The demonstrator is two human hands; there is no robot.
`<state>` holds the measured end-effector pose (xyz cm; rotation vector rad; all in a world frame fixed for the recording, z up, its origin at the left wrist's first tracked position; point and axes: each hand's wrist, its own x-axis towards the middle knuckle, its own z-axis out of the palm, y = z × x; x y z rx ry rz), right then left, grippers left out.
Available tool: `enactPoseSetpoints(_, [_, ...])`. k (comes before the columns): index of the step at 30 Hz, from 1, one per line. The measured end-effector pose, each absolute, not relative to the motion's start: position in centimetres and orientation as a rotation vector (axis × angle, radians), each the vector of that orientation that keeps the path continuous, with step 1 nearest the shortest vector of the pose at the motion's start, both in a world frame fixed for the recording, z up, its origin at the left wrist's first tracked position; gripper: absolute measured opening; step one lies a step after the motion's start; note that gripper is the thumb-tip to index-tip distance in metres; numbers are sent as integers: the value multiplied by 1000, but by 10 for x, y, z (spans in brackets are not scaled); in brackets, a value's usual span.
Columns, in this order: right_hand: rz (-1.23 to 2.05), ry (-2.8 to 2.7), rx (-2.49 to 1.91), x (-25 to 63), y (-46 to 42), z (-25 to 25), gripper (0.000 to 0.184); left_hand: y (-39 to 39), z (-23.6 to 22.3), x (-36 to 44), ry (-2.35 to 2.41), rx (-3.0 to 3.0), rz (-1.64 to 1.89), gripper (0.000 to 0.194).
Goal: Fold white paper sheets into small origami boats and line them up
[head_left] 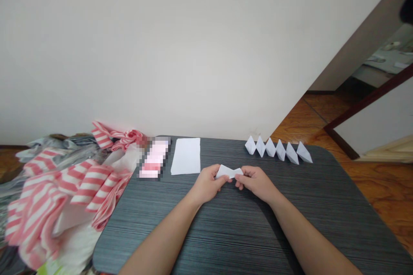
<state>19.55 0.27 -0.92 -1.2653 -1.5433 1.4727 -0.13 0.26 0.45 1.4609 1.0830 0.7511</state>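
Observation:
Between my two hands, above the dark table, is a small folded white paper [225, 171] with a notch in its upper edge. My left hand [209, 182] pinches its left end, thumb on the near face. At the other end my right hand [254, 181] grips it between thumb and fingers. Both thumbs come close together near the paper's middle. Some fingers are hidden behind the paper. A stack of white paper sheets [186, 156] lies just beyond my left hand. Past my right hand, a row of several folded white paper boats [271, 147] stands near the far edge.
The dark wood-grain table [226, 232] meets a pale wall [193, 51] at the back. A blurred-out phone-like object [155, 156] lies left of the sheets. Red-and-white striped cloth [41, 206] and plastic bags are heaped on the left. Wooden floor [383, 180] shows at right.

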Motion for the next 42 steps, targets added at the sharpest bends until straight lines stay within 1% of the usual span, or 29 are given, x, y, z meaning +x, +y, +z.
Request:
enactPoseSetpoints(25, [1451,-1492,-1247,196,3,-10,30,3,4,-2,1044,1434,765,22])
enactPoseSetpoints(28, [1450,-1486,-1245,195,3,-10,28,4,4,-2,1050,1430,771,20])
enactPoseSetpoints(34, [1435,-1575,-1218,191,3,-10,15,4,3,0,1027,1392,793,16])
enactPoseSetpoints(38, [1409,-1647,-1260,190,2,-10,16,3,1,0,1025,1400,779,15])
enactPoseSetpoints(42, [1378,-1668,-1279,190,1,-8,17,4,-1,-1,1040,1434,750,18])
